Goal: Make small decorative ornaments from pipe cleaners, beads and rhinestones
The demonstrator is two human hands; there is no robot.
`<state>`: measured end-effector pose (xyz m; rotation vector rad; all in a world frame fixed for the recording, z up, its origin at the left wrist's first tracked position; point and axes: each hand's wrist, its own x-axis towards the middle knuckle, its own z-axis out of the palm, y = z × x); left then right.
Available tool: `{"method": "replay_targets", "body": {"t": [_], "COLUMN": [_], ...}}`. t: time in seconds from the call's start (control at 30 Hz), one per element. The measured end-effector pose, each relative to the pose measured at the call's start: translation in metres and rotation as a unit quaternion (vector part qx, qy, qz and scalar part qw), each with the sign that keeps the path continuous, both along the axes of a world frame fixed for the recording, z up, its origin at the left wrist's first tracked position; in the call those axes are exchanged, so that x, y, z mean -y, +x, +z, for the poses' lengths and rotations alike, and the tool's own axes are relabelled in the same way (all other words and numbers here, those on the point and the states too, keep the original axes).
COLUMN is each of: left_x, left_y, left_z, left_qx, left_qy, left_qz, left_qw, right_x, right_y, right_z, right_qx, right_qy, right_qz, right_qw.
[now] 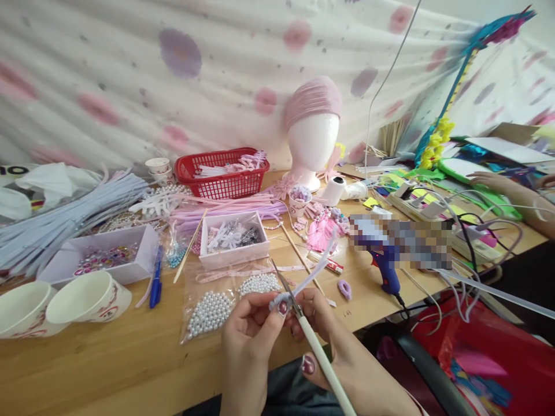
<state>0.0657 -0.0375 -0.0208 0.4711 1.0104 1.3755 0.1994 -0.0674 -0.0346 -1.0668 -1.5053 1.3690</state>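
My left hand (255, 341) is closed, pinching a small curled piece of pale lilac chenille stem (280, 299) between thumb and fingers. A straight length of the stem runs up and right from the pinch. My right hand (333, 346) is closed around white-handled scissors (318, 352), whose metal blades point up and left beside the curled piece. The blades lie across the stem near my left fingertips; I cannot tell whether they touch it. A small purple chenille loop (344, 289) lies on the table to the right. Bagged pearl beads (210, 313) are left of my hands.
Behind are a white box (234, 257) of small parts, a red basket (223, 188) and a foam head (313, 141) in a pink cap. Paper cups (89, 300) stand left. A blue glue gun (385, 266) and power strips (414, 202) with cables lie right, near another person's hand (492, 182).
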Motion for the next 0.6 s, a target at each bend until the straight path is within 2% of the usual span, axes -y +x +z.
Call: {"method": "replay_targets", "body": {"t": [0.17, 0.33, 0.47, 0.6], "left_x": [0.000, -0.003, -0.008, -0.010], "left_y": [0.000, -0.004, -0.009, -0.010], "left_z": [-0.001, -0.007, -0.010, -0.012], "left_qx": [0.014, -0.011, -0.027, -0.034], "left_qy": [-0.010, 0.007, 0.031, 0.040], "left_qz": [-0.014, -0.034, -0.058, -0.083], "left_qw": [1.000, 0.999, 0.997, 0.995], "right_x": [0.000, 0.000, 0.000, -0.001], "right_y": [0.002, 0.003, 0.000, -0.002], "right_z": [-0.003, -0.004, -0.004, -0.003], "right_qx": [0.011, 0.025, -0.005, -0.005], "right_qy": [0.006, -0.011, -0.037, -0.032], "right_qz": [0.007, -0.017, -0.044, -0.075], "right_qw": [1.000, 0.999, 0.998, 0.997]}}
